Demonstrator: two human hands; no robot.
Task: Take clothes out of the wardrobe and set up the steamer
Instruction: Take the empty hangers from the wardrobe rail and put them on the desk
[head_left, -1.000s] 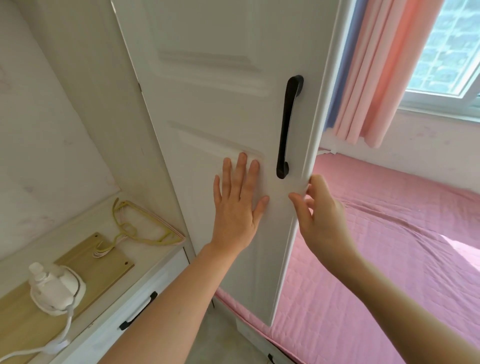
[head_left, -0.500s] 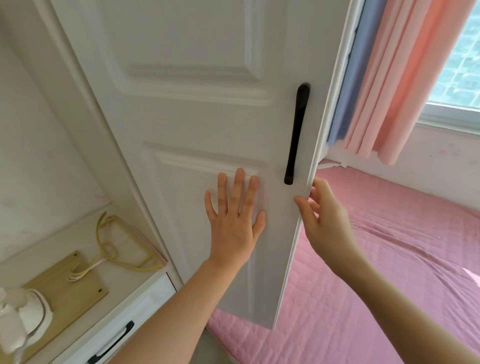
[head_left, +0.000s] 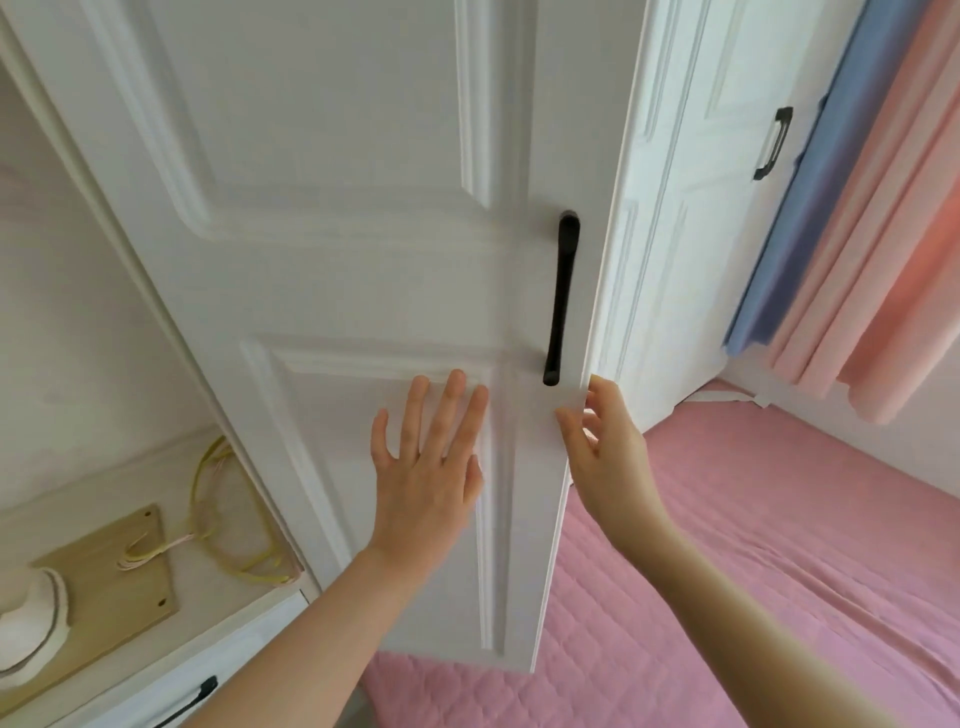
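White wardrobe door (head_left: 363, 260) stands ajar before us, our left hand (head_left: 423, 478) flat and open on its panel, our right hand (head_left: 605, 447) pinching its free edge, so we should swing it steadily, fingers clear.

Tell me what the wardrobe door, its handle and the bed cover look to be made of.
Wardrobe door: white painted or laminated board, probably wood composite; smooth satin surface with moulded raised panels. Handle: likely metal in matte black; slim rigid bar, no shine, though plastic can't be ruled out. Bed cover: pink quilted fabric; stitched grid and soft creases show.
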